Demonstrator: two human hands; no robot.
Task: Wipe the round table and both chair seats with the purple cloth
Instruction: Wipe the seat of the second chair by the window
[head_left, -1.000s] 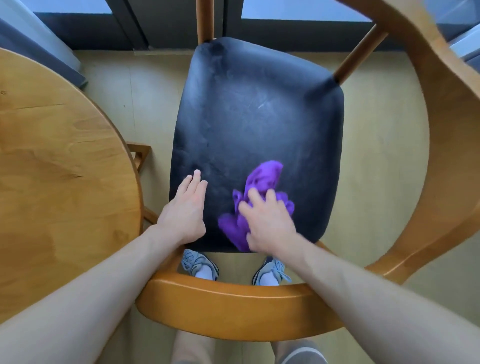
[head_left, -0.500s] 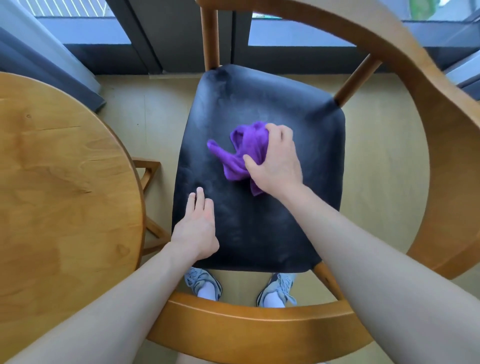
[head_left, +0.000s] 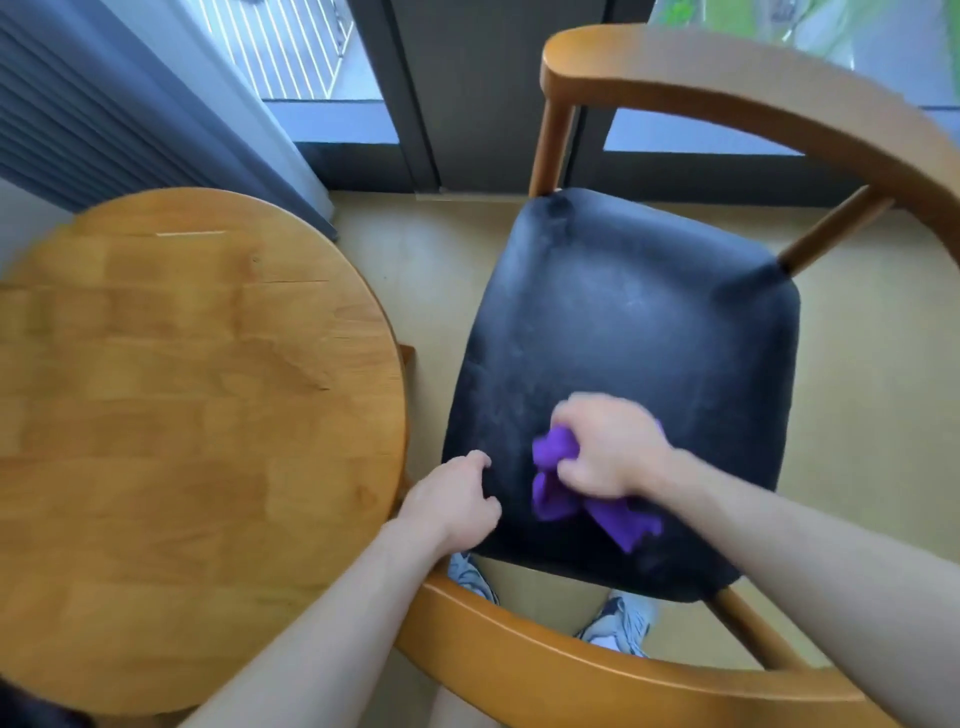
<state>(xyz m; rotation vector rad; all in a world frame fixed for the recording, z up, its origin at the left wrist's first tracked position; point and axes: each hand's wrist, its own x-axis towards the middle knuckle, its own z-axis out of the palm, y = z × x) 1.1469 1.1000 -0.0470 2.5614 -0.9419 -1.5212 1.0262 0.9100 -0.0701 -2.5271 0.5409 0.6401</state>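
Observation:
A wooden chair with a black padded seat (head_left: 623, 332) stands right of centre. My right hand (head_left: 608, 447) grips the bunched purple cloth (head_left: 558, 480) on the near part of the seat; the cloth trails toward the seat's near edge. My left hand (head_left: 452, 504) rests at the seat's near left corner, its fingers loosely curled with nothing in them. The round wooden table (head_left: 197, 415) fills the left side.
The chair's curved wooden backrest (head_left: 597, 670) arcs between me and the seat and sweeps round the right side. Dark window frames and a grey curtain (head_left: 130, 104) stand at the far side. My shoes (head_left: 618, 623) show on the yellowish floor under the seat.
My right hand has pulled the cloth from the middle of the seat back toward its near edge. My left hand's fingers have curled from flat. The view has shifted, so the table shows more.

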